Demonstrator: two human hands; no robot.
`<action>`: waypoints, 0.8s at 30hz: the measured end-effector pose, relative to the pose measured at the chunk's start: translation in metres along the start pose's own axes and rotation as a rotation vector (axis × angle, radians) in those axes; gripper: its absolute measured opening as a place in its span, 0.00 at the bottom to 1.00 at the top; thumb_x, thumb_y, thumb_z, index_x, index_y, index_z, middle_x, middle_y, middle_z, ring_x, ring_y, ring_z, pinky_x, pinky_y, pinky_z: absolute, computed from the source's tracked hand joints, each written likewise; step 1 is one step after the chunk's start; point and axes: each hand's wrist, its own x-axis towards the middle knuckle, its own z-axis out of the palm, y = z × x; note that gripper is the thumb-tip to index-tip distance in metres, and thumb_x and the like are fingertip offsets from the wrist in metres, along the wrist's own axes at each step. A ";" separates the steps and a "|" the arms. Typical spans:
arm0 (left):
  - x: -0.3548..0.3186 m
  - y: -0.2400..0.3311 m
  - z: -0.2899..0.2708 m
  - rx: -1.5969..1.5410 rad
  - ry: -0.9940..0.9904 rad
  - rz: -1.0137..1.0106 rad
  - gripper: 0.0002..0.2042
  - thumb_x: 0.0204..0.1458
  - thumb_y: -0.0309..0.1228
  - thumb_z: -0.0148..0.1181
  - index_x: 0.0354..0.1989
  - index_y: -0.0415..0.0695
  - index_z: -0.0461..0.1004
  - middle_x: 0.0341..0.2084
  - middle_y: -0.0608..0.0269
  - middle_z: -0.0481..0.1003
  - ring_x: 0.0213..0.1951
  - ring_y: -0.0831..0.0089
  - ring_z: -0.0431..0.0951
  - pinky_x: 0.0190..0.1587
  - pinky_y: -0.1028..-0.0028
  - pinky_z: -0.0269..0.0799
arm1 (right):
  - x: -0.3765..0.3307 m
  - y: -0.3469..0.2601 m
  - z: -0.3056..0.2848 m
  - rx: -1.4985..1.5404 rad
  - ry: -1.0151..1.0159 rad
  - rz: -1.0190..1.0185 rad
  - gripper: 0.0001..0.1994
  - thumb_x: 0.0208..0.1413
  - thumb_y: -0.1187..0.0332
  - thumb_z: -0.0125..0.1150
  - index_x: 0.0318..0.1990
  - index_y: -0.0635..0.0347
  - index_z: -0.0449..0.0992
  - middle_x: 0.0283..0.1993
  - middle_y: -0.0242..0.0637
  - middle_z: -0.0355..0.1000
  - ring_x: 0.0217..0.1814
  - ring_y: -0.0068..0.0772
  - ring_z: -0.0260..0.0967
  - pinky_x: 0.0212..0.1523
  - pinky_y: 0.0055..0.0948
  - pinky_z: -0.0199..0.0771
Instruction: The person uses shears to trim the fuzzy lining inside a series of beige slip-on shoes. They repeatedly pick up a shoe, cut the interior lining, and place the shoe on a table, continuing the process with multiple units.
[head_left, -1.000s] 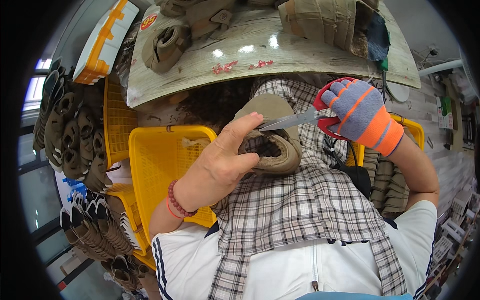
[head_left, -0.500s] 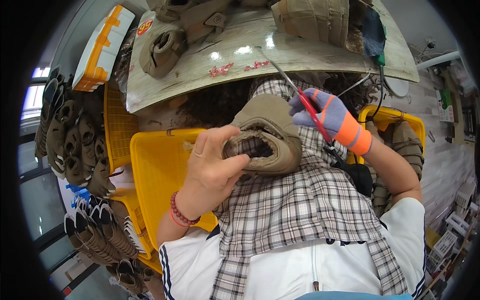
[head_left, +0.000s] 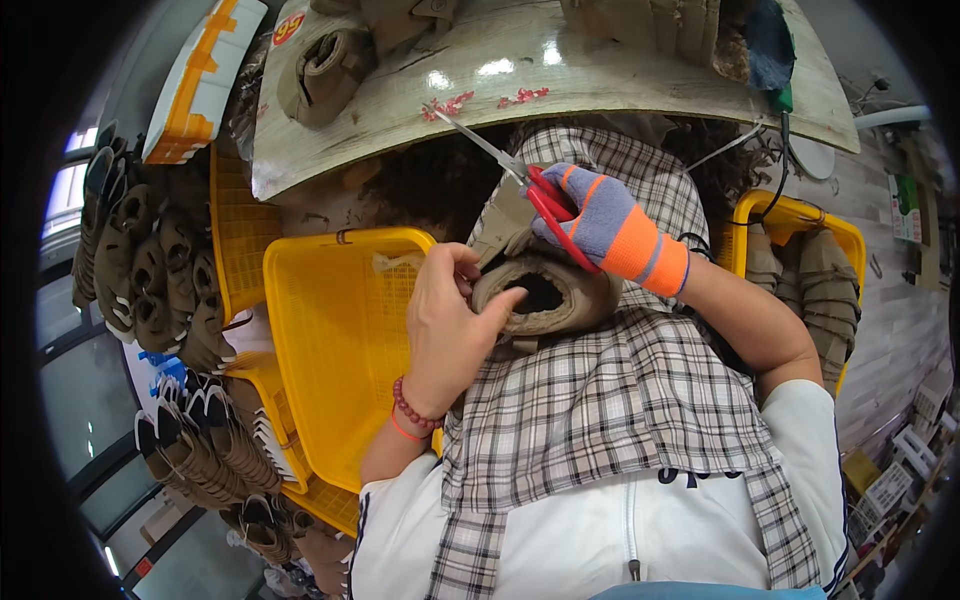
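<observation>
On my lap, over a checked apron (head_left: 600, 400), rests a khaki shoe upper (head_left: 590, 300) with a fuzzy lined opening. My left hand (head_left: 445, 315), bare with a beaded bracelet, pinches the left rim of that opening, its thumb at the inside edge. My right hand (head_left: 615, 230), in a grey and orange glove, is closed round the red handles of a pair of scissors (head_left: 550, 205). Their blades point up and left over the front of the worktable, clear of the shoe upper. The glove is just above the upper's right side and may touch it.
Ahead is a wood-grain worktable (head_left: 400, 130) bearing several khaki uppers (head_left: 328, 75). A yellow basket (head_left: 350, 350) stands at my left, and another yellow basket (head_left: 755, 205) with stacked uppers at my right. More shoe pieces (head_left: 155, 265) hang at far left. Dark trimmings lie below the table.
My right hand has moved left, and the scissors now point further left. The shoe upper has turned and shifted slightly right. My left hand has moved right with it.
</observation>
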 end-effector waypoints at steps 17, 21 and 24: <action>-0.006 -0.027 0.018 0.196 0.102 0.587 0.10 0.35 0.13 0.58 0.29 0.36 0.74 0.25 0.57 0.72 0.26 0.64 0.71 0.26 0.72 0.67 | -0.019 0.040 -0.004 0.820 -0.143 0.204 0.17 0.47 0.74 0.65 0.45 0.68 0.71 0.29 0.31 0.73 0.30 0.15 0.68 0.34 0.14 0.70; -0.002 -0.026 0.021 0.156 0.051 0.536 0.13 0.35 0.13 0.57 0.32 0.38 0.76 0.26 0.58 0.70 0.27 0.64 0.69 0.27 0.73 0.66 | -0.022 0.044 -0.008 0.694 -0.137 0.172 0.16 0.48 0.72 0.65 0.44 0.68 0.71 0.29 0.30 0.73 0.30 0.14 0.68 0.33 0.14 0.69; 0.000 -0.026 0.019 0.153 -0.065 0.507 0.17 0.34 0.13 0.56 0.35 0.41 0.77 0.26 0.59 0.68 0.28 0.65 0.68 0.28 0.73 0.65 | -0.020 0.045 -0.005 0.699 -0.122 0.187 0.16 0.47 0.72 0.65 0.44 0.66 0.72 0.29 0.29 0.72 0.30 0.14 0.67 0.32 0.14 0.69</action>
